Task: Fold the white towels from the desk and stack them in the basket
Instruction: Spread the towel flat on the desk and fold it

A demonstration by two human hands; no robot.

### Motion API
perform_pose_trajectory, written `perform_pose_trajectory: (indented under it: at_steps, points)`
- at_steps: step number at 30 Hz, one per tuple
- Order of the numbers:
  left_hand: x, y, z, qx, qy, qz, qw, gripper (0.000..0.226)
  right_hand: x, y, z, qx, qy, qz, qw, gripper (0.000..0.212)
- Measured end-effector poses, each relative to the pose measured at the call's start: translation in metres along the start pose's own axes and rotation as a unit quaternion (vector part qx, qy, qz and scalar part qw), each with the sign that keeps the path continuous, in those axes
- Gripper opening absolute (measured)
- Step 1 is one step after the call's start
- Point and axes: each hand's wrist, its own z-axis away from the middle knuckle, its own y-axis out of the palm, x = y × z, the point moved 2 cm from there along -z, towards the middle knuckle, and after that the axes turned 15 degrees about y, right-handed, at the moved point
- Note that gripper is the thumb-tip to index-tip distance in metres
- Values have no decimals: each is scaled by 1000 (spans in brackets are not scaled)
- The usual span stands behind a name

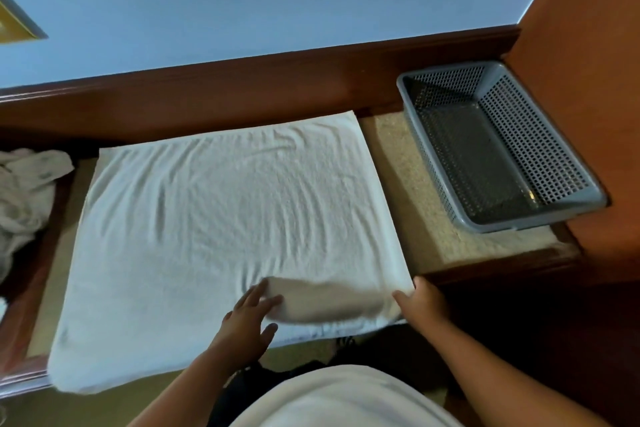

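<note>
Desk (pixel 408 184): tan top, blue wall behind.
Towel (pixel 221 218): white, spread flat on the desk.
Left hand (pixel 247 317): flat fingers touch its near edge.
Right hand (pixel 424 302): at its corner; cannot tell the grip.
Basket (pixel 433 156): gray, far right.

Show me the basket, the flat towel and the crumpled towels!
basket (pixel 530 135): head view, on its right wall.
flat towel (pixel 221 211): head view, on its middle.
crumpled towels (pixel 27 184): head view, on the heap's middle.
</note>
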Motion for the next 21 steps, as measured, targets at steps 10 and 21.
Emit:
perform_pose_trajectory:
  at_steps: [10,21]
  points:
    - [94,-16,80,-28,-45,78,996,48,52,33,77,-62,-45,55,996,39]
    - [165,-55,130,-89,-12,102,991,44,123,160,205,62,-203,28,977,51]
